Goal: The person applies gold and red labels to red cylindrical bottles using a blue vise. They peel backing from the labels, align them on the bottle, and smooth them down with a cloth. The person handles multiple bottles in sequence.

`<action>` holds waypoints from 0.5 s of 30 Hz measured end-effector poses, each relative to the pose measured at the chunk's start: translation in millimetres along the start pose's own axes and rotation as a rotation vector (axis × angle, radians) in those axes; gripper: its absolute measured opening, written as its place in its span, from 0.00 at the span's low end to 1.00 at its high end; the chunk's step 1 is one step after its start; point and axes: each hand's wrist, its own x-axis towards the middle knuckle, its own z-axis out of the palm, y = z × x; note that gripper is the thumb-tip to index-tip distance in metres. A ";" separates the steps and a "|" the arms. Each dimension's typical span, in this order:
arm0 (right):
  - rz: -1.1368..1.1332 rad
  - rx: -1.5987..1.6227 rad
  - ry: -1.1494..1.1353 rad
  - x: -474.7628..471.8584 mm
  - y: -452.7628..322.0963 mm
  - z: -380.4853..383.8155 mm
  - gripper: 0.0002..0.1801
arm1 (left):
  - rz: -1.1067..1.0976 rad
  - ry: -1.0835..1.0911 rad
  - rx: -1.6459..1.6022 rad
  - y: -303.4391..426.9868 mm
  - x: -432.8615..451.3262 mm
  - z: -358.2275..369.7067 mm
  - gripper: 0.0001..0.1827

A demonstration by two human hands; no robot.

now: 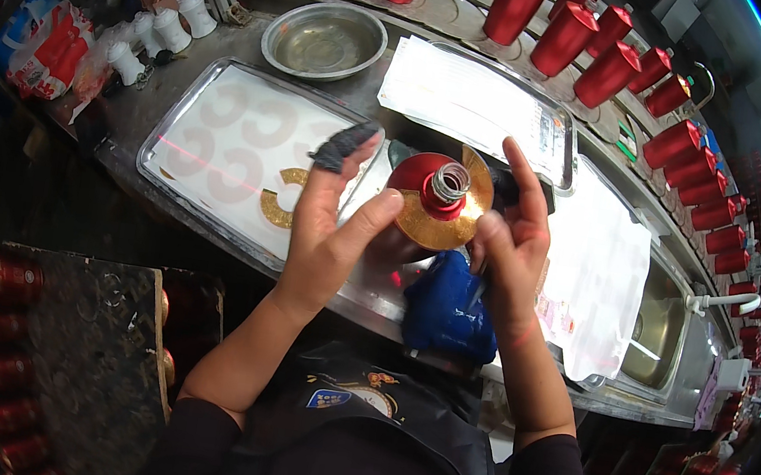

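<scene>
A red glass bottle (404, 170) stands in front of me, its threaded neck (450, 182) uncapped and pointing up at the camera. A curved gold label (428, 228) wraps part of its shoulder around the neck. On the left of the bottle is my left hand (336, 221), fingers spread, with dark coverings on some fingertips and the thumb at the label's edge. My right hand (516, 248) is on the other side, index finger raised and its blurred thumb at the label. Whether its lower fingers grip the bottle is hidden.
Left of the bottle lies a metal tray (145, 160) with white backing paper and a loose gold label (275, 213). A metal bowl (321, 71) sits behind it. Blue cloth (450, 311) lies in front. Paper sheets (596, 266), a sink (661, 325) and a conveyor with red bottles (566, 35) surround the bench.
</scene>
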 end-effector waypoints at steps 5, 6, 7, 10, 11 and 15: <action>0.023 0.032 -0.005 5.4 6.6 0.5 0.45 | -0.062 -0.199 -0.186 -17.9 6.8 5.8 0.34; 0.068 0.086 0.011 6.8 6.1 -0.3 0.45 | -0.049 -0.208 -0.173 -17.7 6.5 5.2 0.35; 0.096 0.071 -0.035 11.2 5.4 -4.9 0.45 | -0.047 -0.217 -0.155 -18.3 7.4 5.3 0.35; 0.119 0.075 -0.062 14.7 4.7 -8.3 0.45 | -0.021 -0.227 -0.131 -15.4 7.0 5.2 0.35; 0.130 0.073 -0.069 14.5 3.8 -8.8 0.44 | -0.018 -0.223 -0.128 -13.9 6.8 5.7 0.35; 0.091 0.033 -0.026 10.6 4.3 -3.8 0.46 | -0.033 -0.237 -0.167 -10.3 5.8 9.7 0.34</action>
